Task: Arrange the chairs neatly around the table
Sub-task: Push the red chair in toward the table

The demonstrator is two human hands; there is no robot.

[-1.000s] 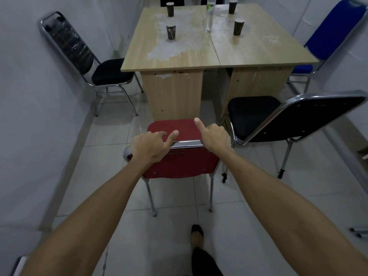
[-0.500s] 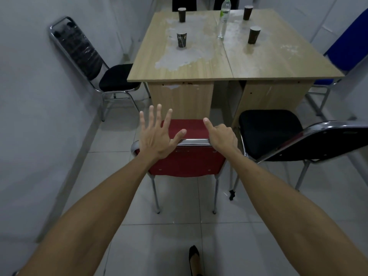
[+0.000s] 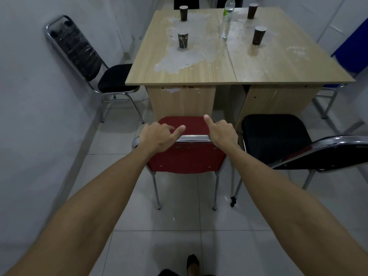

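We are counting four dark paper cups and one clear bottle point(image 3: 227, 18) on the wood-grain bench point(image 3: 268, 62). Before it, our left hand point(image 3: 157, 136) and right hand point(image 3: 223, 132) are gripping the chrome top rail of the red padded chair point(image 3: 187, 160), forefingers extended.

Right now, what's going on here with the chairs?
A person grips the chrome top rail of the red chair with the left hand and the right hand, its seat facing the wooden table. A black chair stands angled beside it on the right; another black chair sits against the left wall.
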